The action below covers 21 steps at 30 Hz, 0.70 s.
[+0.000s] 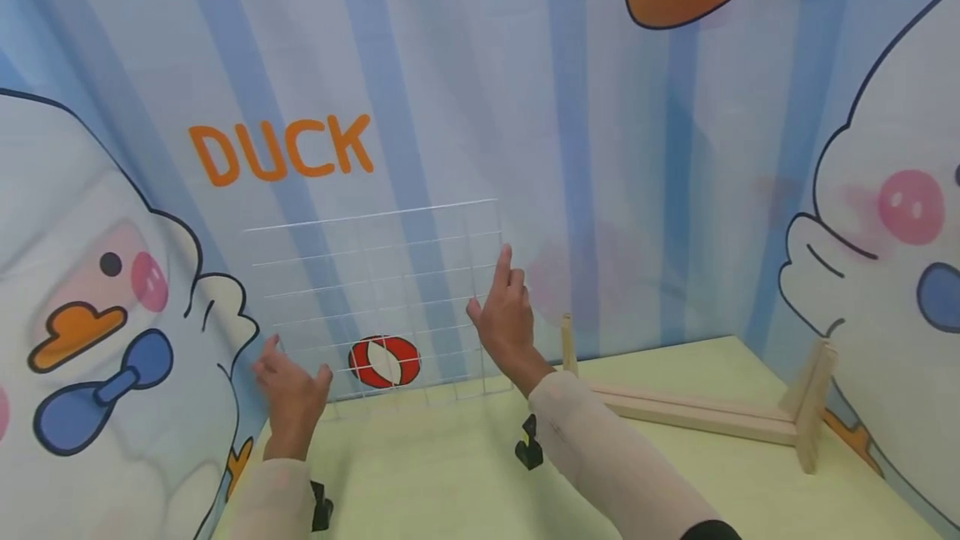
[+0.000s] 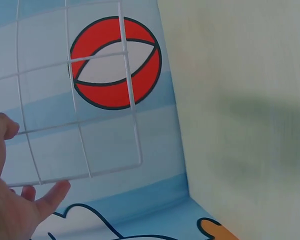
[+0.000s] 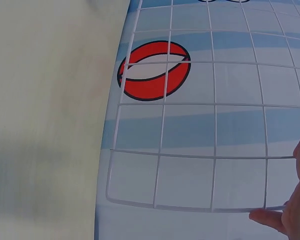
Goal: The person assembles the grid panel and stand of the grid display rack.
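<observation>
A white wire grid panel (image 1: 420, 208) stands upright near the back of the table, held between both hands. My left hand (image 1: 291, 394) grips its left edge; in the left wrist view, the thumb lies on a wire of the grid (image 2: 78, 122) and fingers reach around the outer rim. At the opposite edge, my right hand (image 1: 506, 319) holds the panel with its index finger pointing upward. The right wrist view shows fingers at the outer rim of the mesh (image 3: 215, 105). The panel's lower edge is close over the tabletop (image 1: 420, 473).
Two small black clamp-like pieces stand on the table, one (image 1: 529, 445) by the right forearm and one (image 1: 321, 508) beside the left sleeve. A wooden frame (image 1: 697, 419) with upright ends lies at the right. Behind hangs a blue striped cloth (image 1: 480, 107) with duck drawings.
</observation>
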{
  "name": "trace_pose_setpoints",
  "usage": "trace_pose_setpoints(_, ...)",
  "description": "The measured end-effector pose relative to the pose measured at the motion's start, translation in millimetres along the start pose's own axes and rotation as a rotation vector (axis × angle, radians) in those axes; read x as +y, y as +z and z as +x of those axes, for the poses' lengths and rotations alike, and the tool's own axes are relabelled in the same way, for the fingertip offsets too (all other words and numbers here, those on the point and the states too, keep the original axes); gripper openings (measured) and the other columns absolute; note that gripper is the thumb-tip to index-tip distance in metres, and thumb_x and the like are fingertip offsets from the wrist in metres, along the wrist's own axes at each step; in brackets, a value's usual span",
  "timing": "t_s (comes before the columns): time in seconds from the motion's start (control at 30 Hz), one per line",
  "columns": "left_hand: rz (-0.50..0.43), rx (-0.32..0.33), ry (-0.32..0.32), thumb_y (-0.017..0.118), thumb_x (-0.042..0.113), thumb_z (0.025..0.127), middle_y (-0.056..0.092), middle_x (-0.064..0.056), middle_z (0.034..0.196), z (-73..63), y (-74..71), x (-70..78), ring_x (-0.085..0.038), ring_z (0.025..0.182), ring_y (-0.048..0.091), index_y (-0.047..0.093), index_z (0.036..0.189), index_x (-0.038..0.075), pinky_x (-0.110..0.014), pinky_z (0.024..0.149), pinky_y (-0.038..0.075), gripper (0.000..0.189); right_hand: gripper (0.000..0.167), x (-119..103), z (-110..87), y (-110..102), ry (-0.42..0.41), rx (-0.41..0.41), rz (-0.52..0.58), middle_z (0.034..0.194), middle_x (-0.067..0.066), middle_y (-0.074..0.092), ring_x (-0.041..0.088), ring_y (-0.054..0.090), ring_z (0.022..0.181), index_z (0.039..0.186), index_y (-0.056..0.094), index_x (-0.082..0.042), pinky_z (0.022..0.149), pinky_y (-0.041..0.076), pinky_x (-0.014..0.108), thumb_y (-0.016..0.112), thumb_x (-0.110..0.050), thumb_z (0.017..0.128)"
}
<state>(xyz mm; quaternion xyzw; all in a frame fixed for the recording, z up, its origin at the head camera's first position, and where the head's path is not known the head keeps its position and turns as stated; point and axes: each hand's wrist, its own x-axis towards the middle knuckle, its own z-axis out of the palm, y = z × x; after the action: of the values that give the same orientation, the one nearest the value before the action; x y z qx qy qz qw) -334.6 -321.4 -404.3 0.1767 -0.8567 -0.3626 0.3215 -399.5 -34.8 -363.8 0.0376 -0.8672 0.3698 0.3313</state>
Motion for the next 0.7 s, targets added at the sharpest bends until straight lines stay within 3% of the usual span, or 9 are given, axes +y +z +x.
trace_pose_setpoints(0.13,0.050,0.056,0.107,0.069,0.010,0.090,0.022,-0.032,0.151,-2.2,4.1,7.8,-0.048,0.137,0.029,0.014,0.156,0.005,-0.063,0.106,0.043,0.085,0.100,0.7,2.8,-1.9,0.004,-0.011,0.002,0.126,0.019,0.055,0.029,0.062,0.089,0.163,0.013,-0.010,0.077,0.060,0.039,0.078,-0.029,0.090)
trace_pose_setpoints(0.33,0.205,0.174,0.426,0.072,0.012,0.087,0.027,-0.028,0.147,-8.3,13.5,34.8,-0.046,0.135,0.031,0.025,0.150,0.006,-0.060,0.101,0.045,0.079,0.100,-1.9,5.0,-4.5,-0.032,0.011,-0.009,0.121,0.018,0.055,0.028,0.059,0.087,0.163,0.013,-0.009,0.073,0.059,0.038,0.078,-0.027,0.090)
trace_pose_setpoints(0.47,0.251,0.195,0.589,0.075,0.013,0.085,0.028,-0.028,0.149,-14.0,22.9,58.7,-0.048,0.135,0.031,0.027,0.150,0.010,-0.061,0.102,0.044,0.081,0.100,-4.6,4.3,-5.2,-0.038,0.005,-0.007,0.119,0.017,0.054,0.027,0.058,0.086,0.163,0.013,-0.009,0.073,0.059,0.037,0.078,-0.026,0.090)
trace_pose_setpoints(0.57,0.263,0.172,0.646,0.079,0.016,0.083,0.026,-0.029,0.153,-18.1,33.2,74.5,-0.048,0.139,0.028,0.028,0.152,0.013,-0.063,0.107,0.039,0.086,0.100,-5.1,3.2,-4.5,-0.029,-0.001,-0.004,0.119,0.017,0.054,0.027,0.059,0.086,0.163,0.012,-0.009,0.072,0.059,0.038,0.078,-0.027,0.090)
trace_pose_setpoints(0.7,0.259,0.147,0.659,0.083,0.021,0.080,0.024,-0.029,0.155,-22.4,48.3,89.9,-0.049,0.139,0.028,0.029,0.153,0.017,-0.065,0.110,0.035,0.091,0.100,-1.8,1.2,-3.8,-0.027,-0.001,-0.023,0.119,0.018,0.055,0.029,0.060,0.086,0.163,0.013,-0.010,0.071,0.059,0.039,0.078,-0.027,0.089)
